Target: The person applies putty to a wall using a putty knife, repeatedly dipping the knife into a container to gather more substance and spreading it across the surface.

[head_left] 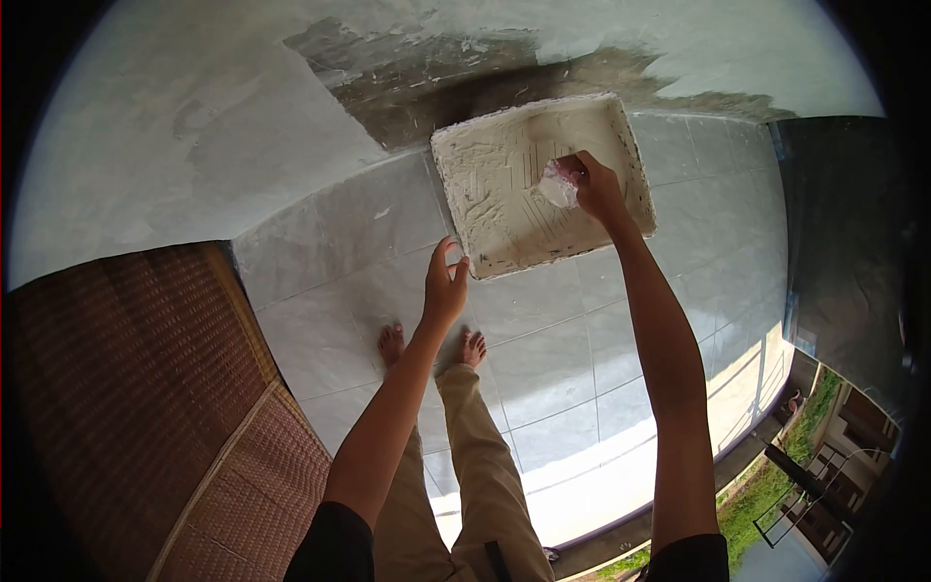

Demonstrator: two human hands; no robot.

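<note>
A wide shallow tray (504,209) coated with off-white paste stands at the foot of the wall. Inside it, my right hand (592,184) is closed around a paste-covered tool (559,184), whose exact shape is hard to make out. My left hand (447,283) is just outside the tray's near left corner, fingers apart and curved, with nothing in it. Streaks and ridges mark the paste in the tray.
The wall (233,126) is pale, with a dark bare patch (388,97) behind the tray. Grey tiles (339,242) cover the floor around my feet. Brown woven matting (145,378) is at left, a dark sheet (839,233) at right.
</note>
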